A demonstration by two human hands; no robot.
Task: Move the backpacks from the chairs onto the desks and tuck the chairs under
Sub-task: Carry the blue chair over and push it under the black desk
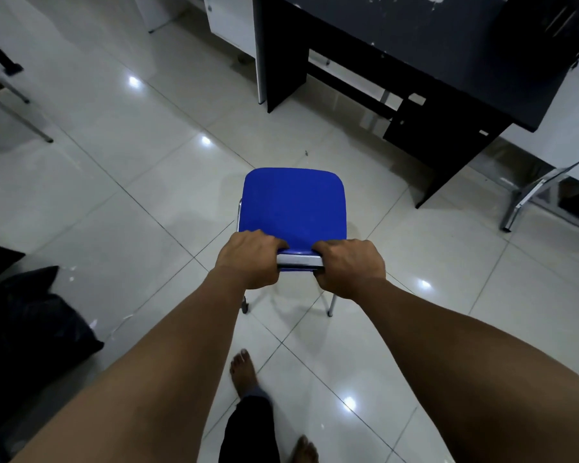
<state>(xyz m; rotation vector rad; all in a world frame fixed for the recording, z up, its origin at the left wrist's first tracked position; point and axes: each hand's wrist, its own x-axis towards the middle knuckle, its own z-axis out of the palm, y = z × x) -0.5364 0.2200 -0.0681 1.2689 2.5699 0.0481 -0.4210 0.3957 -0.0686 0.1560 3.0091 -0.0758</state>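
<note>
Standing on the white tiled floor, the blue-seated chair faces a dark desk and sits apart from it, short of the knee space. Seat bare. Left hand and right hand are both clamped on the top of the chair's backrest, fingers curled over its front edge, a metal strip showing between them. Bare feet behind the chair. Black bag lies at lower left.

Glossy white tiled floor, black bag at left, white cabinet
</note>
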